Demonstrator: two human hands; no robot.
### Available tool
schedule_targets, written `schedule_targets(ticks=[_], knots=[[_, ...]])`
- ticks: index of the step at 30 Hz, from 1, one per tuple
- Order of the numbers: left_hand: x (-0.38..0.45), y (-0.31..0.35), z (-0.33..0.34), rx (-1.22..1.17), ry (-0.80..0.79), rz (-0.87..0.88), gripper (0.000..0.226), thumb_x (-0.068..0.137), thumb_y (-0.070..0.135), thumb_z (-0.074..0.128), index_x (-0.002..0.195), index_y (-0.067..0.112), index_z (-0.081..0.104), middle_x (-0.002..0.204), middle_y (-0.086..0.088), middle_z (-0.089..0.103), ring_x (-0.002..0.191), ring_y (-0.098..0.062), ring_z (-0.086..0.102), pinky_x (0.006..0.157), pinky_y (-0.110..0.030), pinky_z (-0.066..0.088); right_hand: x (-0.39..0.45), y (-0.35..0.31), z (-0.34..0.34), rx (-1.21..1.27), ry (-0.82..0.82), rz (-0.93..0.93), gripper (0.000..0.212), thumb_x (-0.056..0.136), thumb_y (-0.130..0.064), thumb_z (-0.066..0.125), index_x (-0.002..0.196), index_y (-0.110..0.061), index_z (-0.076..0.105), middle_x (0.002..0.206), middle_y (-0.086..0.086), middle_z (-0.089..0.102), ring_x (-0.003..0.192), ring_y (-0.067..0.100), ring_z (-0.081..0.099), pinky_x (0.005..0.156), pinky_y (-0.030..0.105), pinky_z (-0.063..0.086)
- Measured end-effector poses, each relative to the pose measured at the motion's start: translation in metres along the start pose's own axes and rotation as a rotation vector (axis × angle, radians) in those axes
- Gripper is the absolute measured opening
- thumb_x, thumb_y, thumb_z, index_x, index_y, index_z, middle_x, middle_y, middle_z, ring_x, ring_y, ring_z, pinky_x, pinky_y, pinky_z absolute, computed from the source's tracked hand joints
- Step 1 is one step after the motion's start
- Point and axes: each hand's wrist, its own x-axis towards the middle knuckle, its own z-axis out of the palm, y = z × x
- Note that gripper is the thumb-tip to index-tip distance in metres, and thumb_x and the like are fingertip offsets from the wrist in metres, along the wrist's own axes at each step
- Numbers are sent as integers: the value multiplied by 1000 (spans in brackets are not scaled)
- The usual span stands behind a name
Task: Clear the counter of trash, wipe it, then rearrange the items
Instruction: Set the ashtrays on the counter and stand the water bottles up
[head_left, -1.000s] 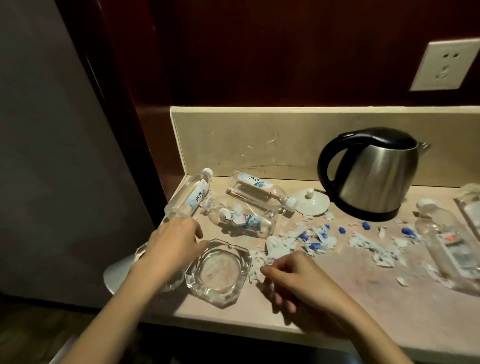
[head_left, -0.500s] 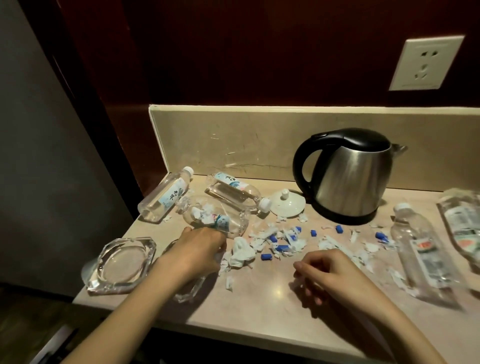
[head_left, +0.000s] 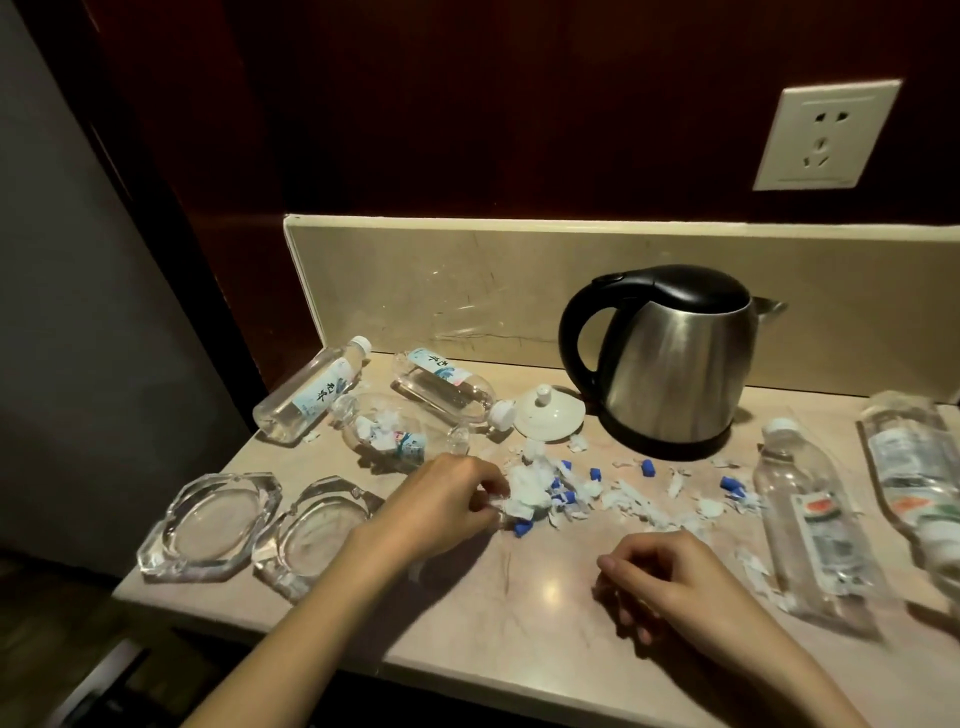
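White paper scraps and small blue bits lie scattered across the middle of the beige counter. My left hand rests at the left end of the pile, fingertips pinching a white scrap. My right hand sits curled on the counter nearer the front, fingers closed, and I see nothing in it. Three plastic bottles lie at the back left: one, another, and a third stuffed with scraps. Two more bottles lie at the right.
Two glass ashtrays sit side by side at the counter's left front corner. A steel kettle stands at the back, a white ceramic lid beside it. A wall socket is above. The counter ends at the left by a dark gap.
My left hand left the ashtrays and moved right to the scrap pile, closing on a scrap. My right hand shifted right along the counter. The view swung left to right.
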Motion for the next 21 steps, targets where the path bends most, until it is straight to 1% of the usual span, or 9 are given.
schedule_targets(ticks=[4,7,9,11,13,15,18,19,21], knots=[[-4,-14,-29,-86,-31,-23,30,86,33,68,115,26,64,103,20,60,90,6,58,75,-9,47,3,0,-6,-66,-9,-3,24,92,-24,61,78,-7,71,62,12,66,53,22,59,52,30,48],[-7,-36,-57,-148,17,-89,26,83,27,71,108,29,66,97,25,61,88,9,59,77,-9,49,16,-10,-7,-247,72,-73,18,89,-26,64,76,-17,72,70,4,70,59,12,62,59,30,50],[-10,-53,-72,-146,74,-141,21,82,22,72,102,28,67,93,22,64,83,10,60,71,-6,46,28,-23,1,-310,121,-136,11,89,-26,64,81,-24,71,75,-3,70,65,6,64,62,25,52],[-14,-72,-83,-161,140,-207,18,82,22,73,98,26,68,91,17,66,81,6,62,68,-7,46,45,-42,16,-364,144,-212,4,89,-30,63,88,-29,67,83,-9,69,76,0,63,69,19,52],[-17,-90,-89,-169,172,-277,17,81,22,74,97,23,69,89,14,68,79,2,64,67,-8,47,66,-59,34,-457,174,-315,11,88,-35,62,98,-29,64,96,-13,65,90,-3,59,79,20,50],[-18,-106,-88,-165,175,-356,15,82,25,73,96,20,70,85,11,68,77,1,63,67,-11,47,89,-76,53,-522,199,-414,24,88,-36,61,109,-25,61,106,-12,61,99,1,56,86,23,47],[-16,-123,-83,-235,172,-461,16,85,30,70,91,15,71,79,6,70,68,-4,66,68,-22,52,126,-99,77,-555,210,-489,32,90,-35,61,118,-19,57,114,-5,59,106,10,54,92,25,43],[-15,-126,-80,-306,169,-488,19,87,30,68,90,12,71,78,2,72,64,-5,67,65,-23,54,138,-104,81,-570,193,-483,33,91,-34,61,119,-18,57,116,-2,59,108,14,54,92,26,41],[-12,-130,-76,-441,145,-546,28,91,31,62,90,4,70,74,-4,72,54,-5,64,53,-19,51,164,-113,89,-638,145,-445,34,91,-31,60,121,-15,56,121,4,60,113,21,54,93,30,38]])
